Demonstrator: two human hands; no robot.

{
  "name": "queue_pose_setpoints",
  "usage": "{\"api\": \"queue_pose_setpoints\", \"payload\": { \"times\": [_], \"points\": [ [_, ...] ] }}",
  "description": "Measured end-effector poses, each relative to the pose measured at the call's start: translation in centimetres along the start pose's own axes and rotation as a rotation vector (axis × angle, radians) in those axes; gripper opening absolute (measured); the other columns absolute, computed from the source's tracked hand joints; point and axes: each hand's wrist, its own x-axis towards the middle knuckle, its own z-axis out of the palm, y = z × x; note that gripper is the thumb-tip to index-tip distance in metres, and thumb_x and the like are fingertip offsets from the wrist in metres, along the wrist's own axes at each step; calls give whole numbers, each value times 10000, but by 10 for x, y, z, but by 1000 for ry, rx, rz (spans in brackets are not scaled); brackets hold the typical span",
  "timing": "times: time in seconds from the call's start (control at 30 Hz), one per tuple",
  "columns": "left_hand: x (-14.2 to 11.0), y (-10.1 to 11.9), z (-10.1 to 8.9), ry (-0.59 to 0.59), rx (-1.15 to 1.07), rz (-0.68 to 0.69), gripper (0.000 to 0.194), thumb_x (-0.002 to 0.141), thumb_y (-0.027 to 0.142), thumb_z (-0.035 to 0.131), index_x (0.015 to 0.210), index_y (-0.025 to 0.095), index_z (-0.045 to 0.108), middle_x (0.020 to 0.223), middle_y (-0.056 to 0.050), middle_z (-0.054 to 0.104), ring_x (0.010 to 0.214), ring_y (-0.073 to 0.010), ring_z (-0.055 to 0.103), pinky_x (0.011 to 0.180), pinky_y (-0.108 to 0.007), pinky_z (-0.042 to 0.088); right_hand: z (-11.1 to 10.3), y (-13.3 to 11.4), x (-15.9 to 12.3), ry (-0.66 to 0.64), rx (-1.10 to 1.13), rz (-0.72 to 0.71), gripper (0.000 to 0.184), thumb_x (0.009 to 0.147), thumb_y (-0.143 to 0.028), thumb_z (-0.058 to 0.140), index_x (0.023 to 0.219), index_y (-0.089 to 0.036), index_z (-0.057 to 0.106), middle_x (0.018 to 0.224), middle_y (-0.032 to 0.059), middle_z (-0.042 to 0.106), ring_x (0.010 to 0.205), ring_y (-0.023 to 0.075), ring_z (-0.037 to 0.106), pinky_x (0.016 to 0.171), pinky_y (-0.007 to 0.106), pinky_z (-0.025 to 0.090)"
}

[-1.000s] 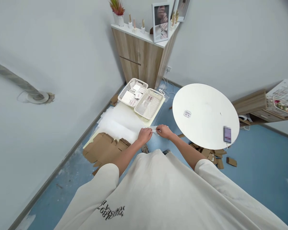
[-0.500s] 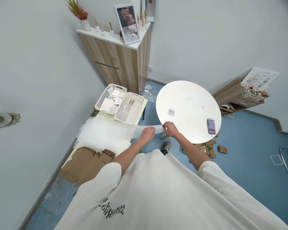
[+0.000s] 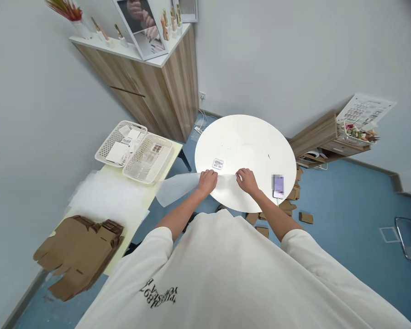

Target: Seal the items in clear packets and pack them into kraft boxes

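A translucent white wrapping sheet [image 3: 178, 186] stretches between my two hands over the near edge of the round white table [image 3: 246, 137]. My left hand [image 3: 208, 181] is closed on its middle part, and the loose end hangs out to the left. My right hand [image 3: 247, 181] pinches the sheet's right end. Just beyond my left hand, a small clear flat case [image 3: 218, 163] with rows of little items lies on the table. A phone [image 3: 278, 186] rests at the table's right side.
To the left, a side table [image 3: 137, 232] bears a stack of white sheets [image 3: 102, 194], folded brown cardboard [image 3: 85, 251] and two white baskets [image 3: 101, 154] of small packs. A wooden cabinet [image 3: 178, 87] stands behind. Cardboard pieces [image 3: 306, 217] lie on the blue floor.
Both hands have drawn the sheet off the stack on the side table and over to the round table. My view has turned to the right.
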Motion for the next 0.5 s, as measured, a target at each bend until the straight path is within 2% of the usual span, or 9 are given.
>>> {"api": "queue_pose_setpoints", "payload": {
  "times": [0.1,0.2,0.37,0.5],
  "points": [
    [19,28,13,-18,9,3,292,1038,244,369,1114,196,648,1104,-141,615,1090,-299,531,931,-439,373,0,35,-12,2,10,19,340,1005,-238,369,1207,-211,640,1247,126,612,1128,305,494,981,423,343],
    [30,45,30,-63,20,17,278,1024,221,385,1103,191,650,1108,-140,611,1089,-299,533,931,-435,378,7,61,-22,-22,16,42,328,995,-225,380,1180,-205,650,1239,129,614,1125,302,494,983,421,347],
    [32,50,63,-178,38,23,257,989,161,419,1121,188,639,1139,-134,611,1088,-281,550,924,-404,397,31,85,-37,-118,-3,134,345,972,-194,397,1202,-184,655,1299,144,600,1173,308,495,1021,430,349],
    [24,44,86,-300,93,12,242,938,132,475,1109,169,643,1163,-148,612,1129,-299,541,944,-422,395,55,90,-44,-279,2,228,466,942,-199,448,1393,-167,557,1485,161,489,1311,335,445,1068,458,353]
  ]
}}
